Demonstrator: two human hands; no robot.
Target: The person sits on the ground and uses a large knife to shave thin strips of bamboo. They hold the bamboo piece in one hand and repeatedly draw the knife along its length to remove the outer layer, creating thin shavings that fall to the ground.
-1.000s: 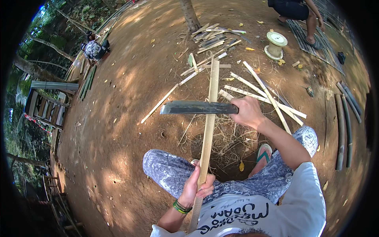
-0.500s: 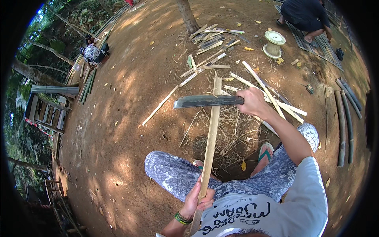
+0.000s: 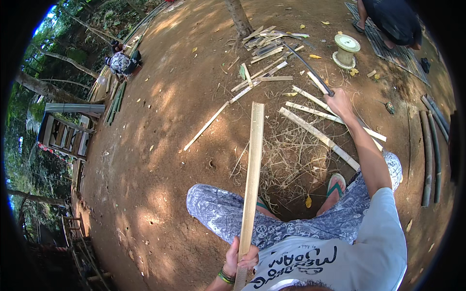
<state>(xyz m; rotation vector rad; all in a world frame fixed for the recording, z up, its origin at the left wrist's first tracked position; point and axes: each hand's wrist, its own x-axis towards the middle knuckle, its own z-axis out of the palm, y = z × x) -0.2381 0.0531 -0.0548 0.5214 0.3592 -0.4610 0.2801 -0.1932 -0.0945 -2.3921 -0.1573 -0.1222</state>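
My left hand (image 3: 241,257) is closed round the lower part of a long pale bamboo strip (image 3: 253,169), which slants up and away in front of my body. Out to the right, my right hand (image 3: 338,103) grips the handle of a machete (image 3: 308,66). Its dark blade shows nearly edge-on, pointing away and to the left, apart from the strip. Below the strip's far end, thin curly bamboo shavings (image 3: 291,155) cover the ground between my sandalled feet.
Split bamboo strips (image 3: 320,140) lie to the right of the shavings, with a pile of slats (image 3: 264,46) by a tree trunk (image 3: 239,19). A cable spool (image 3: 345,51) stands far right; dark poles (image 3: 429,155) lie right. Two people (image 3: 393,22) (image 3: 124,63) crouch farther off.
The machete has lifted off the strip and swung right and away, from lying across it to pointing outward. The strip's far end has come nearer and a little left.
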